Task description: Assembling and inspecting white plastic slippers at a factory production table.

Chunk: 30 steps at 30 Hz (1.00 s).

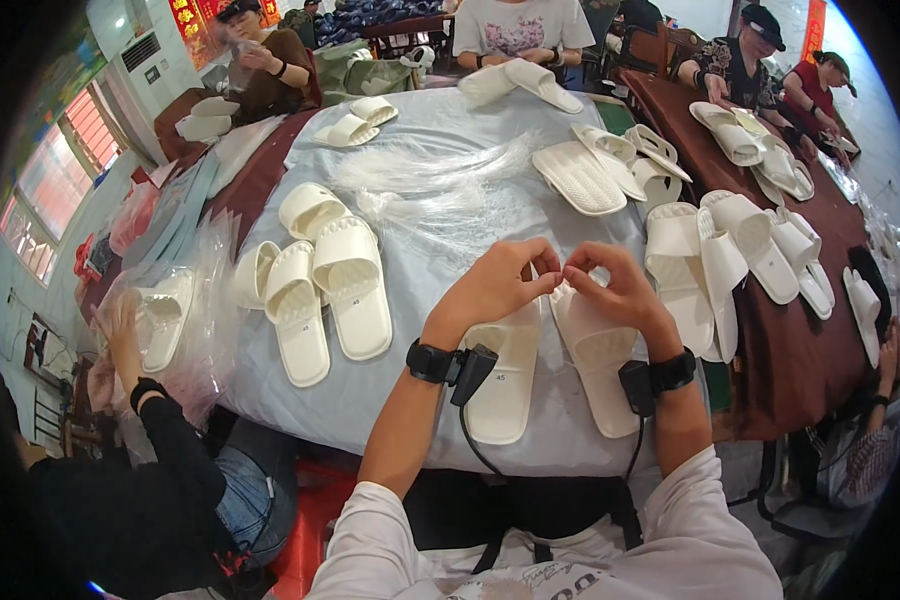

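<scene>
A pair of white slippers lies in front of me with soles down and heels toward me: the left slipper (500, 390) and the right slipper (598, 372). Over their toe ends, my left hand (505, 287) and my right hand (615, 287) come together, thumbs and forefingers pinched and fingertips nearly meeting. What the fingertips hold, if anything, is too small to make out. The hands partly cover the slippers' straps. Beyond them a loose bundle of thin, clear plastic strands (440, 190) is spread on the grey-blue cloth (410, 400).
Several white slippers (355, 290) stand to the left, more slippers (685, 270) to the right. At far left a co-worker's hand (120, 335) is at a slipper in clear plastic bags (210, 300). Other people sit around the tables. A brown-covered table (770, 380) adjoins on the right.
</scene>
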Motion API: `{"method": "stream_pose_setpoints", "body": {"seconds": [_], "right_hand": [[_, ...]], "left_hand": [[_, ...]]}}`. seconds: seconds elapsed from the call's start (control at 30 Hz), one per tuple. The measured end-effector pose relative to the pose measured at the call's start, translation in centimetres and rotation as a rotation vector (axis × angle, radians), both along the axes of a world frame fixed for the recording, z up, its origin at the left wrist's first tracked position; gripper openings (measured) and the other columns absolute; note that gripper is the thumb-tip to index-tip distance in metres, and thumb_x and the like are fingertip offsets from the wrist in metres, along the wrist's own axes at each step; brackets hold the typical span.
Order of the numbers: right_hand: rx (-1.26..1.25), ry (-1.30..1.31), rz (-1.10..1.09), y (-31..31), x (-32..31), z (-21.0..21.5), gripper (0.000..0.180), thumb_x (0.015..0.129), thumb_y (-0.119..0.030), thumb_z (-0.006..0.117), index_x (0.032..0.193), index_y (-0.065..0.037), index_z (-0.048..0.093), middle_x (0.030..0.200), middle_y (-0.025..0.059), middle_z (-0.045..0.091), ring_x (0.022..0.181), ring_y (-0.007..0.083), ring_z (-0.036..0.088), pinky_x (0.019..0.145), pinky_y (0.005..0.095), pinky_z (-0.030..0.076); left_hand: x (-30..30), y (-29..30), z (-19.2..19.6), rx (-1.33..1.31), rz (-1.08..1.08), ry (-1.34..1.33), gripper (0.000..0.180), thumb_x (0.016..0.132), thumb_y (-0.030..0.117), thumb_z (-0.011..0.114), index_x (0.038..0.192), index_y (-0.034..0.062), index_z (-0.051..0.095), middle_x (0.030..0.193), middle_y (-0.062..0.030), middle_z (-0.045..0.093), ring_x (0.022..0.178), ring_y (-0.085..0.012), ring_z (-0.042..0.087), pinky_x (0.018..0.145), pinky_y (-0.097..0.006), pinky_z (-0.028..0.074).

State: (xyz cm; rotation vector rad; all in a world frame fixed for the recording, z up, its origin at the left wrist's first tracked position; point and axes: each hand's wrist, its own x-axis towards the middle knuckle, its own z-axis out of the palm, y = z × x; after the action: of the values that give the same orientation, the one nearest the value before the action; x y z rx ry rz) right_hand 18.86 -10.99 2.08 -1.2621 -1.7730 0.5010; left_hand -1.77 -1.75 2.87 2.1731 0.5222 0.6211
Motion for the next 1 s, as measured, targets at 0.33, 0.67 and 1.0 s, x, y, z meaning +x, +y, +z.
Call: {"method": "stream_pose_setpoints", "body": {"seconds": [0.33,0.67,1.0], "right_hand": [[0.115,-0.113,0.042,-0.3,-1.1,0.5,0.009,0.089,-0.005,0.067,0.09,0.002,0.062,0.079,0.0138,0.065,0.072,0.0256,0.065,0.069,0.036,0.051],[-0.202,0.383,-0.106,0.8,-0.7,-2.0,0.021,0.099,-0.018,0.059,0.092,0.002,0.059,0.073,-0.0018,0.055,0.069,0.0059,0.05,0.061,0.0272,0.043],[-0.097,0.123,-0.005,0.4,-1.8,-1.3,0.016,0.098,-0.014,0.059,0.094,0.001,0.054,0.079,0.0084,0.058,0.071,0.0168,0.054,0.065,0.0316,0.044]], "left_hand": [[0.5,1.3,-2.2,-0.328,-0.223,-0.054,0.011,0.099,0.015,0.058,0.103,0.0047,0.058,0.08,-0.0019,0.069,0.076,-0.0078,0.061,0.068,-0.025,0.044],[1.0,0.9,-1.9,-0.468,-0.237,-0.147,0.022,0.105,0.029,0.058,0.111,0.0082,0.063,0.079,0.0022,0.067,0.071,-0.0033,0.057,0.063,-0.021,0.041],[1.3,0.8,-2.3,-0.394,-0.022,-0.143,0.019,0.092,0.015,0.053,0.079,0.0043,0.062,0.068,0.0031,0.053,0.063,-0.0059,0.049,0.059,-0.024,0.039]]}}
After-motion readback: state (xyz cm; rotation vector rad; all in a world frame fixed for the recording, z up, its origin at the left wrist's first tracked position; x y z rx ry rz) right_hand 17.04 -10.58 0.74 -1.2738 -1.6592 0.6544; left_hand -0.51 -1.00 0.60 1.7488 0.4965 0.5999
